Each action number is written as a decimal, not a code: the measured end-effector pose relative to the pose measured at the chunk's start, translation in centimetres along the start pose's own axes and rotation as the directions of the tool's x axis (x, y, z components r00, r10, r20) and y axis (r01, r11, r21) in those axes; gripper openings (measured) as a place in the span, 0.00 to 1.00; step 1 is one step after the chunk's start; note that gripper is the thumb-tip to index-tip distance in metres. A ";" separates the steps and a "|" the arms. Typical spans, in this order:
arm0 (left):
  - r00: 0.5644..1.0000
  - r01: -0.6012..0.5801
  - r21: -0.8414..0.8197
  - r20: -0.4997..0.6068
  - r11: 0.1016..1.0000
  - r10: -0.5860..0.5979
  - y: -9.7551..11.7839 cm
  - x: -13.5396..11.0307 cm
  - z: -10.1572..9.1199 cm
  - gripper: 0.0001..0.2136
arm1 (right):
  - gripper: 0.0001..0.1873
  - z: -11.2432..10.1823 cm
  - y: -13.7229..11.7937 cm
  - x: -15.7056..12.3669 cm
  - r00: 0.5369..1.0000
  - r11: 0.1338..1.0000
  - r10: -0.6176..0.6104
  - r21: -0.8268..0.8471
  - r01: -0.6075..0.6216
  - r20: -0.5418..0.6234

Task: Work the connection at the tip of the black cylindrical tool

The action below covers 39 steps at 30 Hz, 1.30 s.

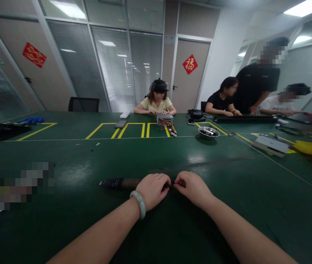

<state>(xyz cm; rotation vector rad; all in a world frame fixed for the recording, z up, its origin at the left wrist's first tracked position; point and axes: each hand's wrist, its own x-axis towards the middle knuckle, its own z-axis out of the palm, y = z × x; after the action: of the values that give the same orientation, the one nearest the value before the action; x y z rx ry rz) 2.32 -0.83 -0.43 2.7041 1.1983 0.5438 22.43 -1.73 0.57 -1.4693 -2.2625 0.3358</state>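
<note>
"What are the hands doing?"

"The left hand, with a bracelet at its wrist, looks closed over the right-hand end of a dark tool. The right hand, just beside it, seems to pinch a thin dark piece, too small to make out."

"Which step is that?"

"Close fingertip work at the tool's covered end, I'd judge. The next move seems to call for a steady left grip and a fine right pinch."

"And the dark tool itself?"

"Along the green tabletop, partly under the left hand, its free end pointing left."

"Farther out?"

"A metal bowl, well beyond the right hand."
</note>
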 end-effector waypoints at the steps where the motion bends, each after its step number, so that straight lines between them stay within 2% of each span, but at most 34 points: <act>1: 1.000 -0.002 -0.003 0.002 1.000 0.002 0.0 0.0 0.0 0.07 | 0.01 0.0 -0.1 0.0 1.000 1.000 -0.009 -0.018 0.009 -0.022; 3: 1.000 -0.002 -0.005 0.004 1.000 0.002 0.0 0.0 -0.1 0.07 | 0.01 0.0 -0.3 0.0 0.998 0.998 -0.023 -0.060 0.020 -0.056; 6: 1.000 0.006 -0.002 0.000 1.000 -0.006 0.0 0.0 -0.1 0.06 | 0.01 0.2 -0.4 0.0 0.999 0.995 -0.032 -0.092 0.028 -0.042; 13: 1.000 0.015 0.013 0.012 1.000 -0.015 0.1 0.0 -0.2 0.06 | 0.02 0.4 -0.1 0.0 1.000 0.999 -0.020 -0.032 0.020 0.006; 21: 1.000 0.011 0.023 0.000 1.000 -0.011 0.2 0.0 -0.2 0.06 | 0.02 0.2 -0.1 -0.1 1.000 0.999 -0.025 -0.021 0.025 0.016; 39: 1.000 -0.019 0.022 0.015 1.000 0.019 0.1 0.0 -0.3 0.06 | 0.03 -0.2 -0.2 0.0 0.993 0.999 0.046 -0.014 -0.045 0.111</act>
<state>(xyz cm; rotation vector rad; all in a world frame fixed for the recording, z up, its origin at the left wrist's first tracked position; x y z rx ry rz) 2.22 -0.92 -0.13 2.7352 1.1831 0.5150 22.37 -1.85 0.88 -1.5459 -2.3233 0.4291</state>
